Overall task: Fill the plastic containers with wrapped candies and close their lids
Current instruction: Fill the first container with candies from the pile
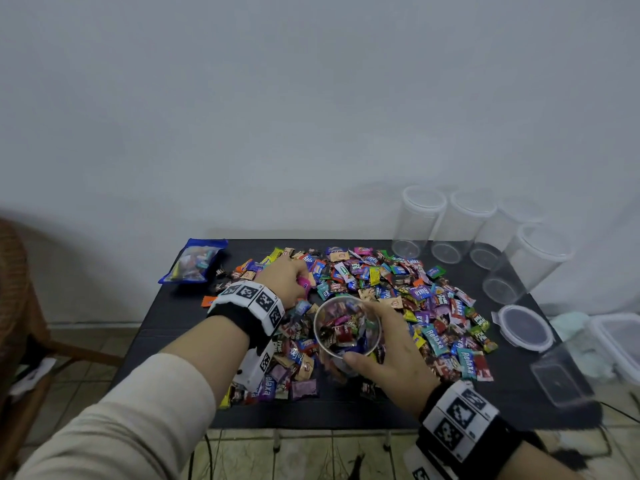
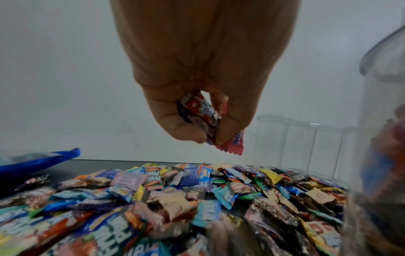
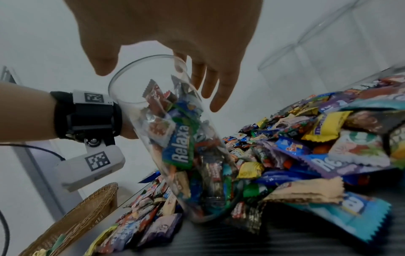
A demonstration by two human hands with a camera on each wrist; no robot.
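On the black table (image 1: 346,410) lies a wide heap of wrapped candies (image 1: 433,306). My left hand (image 1: 298,282) hovers over the heap's left part and pinches a few candies, among them a pink wrapped candy (image 2: 234,145) and a blue-red one (image 2: 197,112). My right hand (image 1: 362,332) holds a clear round container (image 1: 317,327) that stands among the candies, thumb on its near side and fingers (image 3: 210,86) on its far side. The container (image 3: 175,138) is lidless, leans slightly and is more than half full of candies. The left hand is just left of its rim.
Several empty clear tall containers (image 1: 446,226) stand at the back right, one more (image 1: 526,268) in front of them. A round lid (image 1: 524,327) and a square tub (image 1: 561,379) lie at the right edge. A blue candy bag (image 1: 194,261) sits back left. A wicker chair (image 1: 14,289) stands left of the table.
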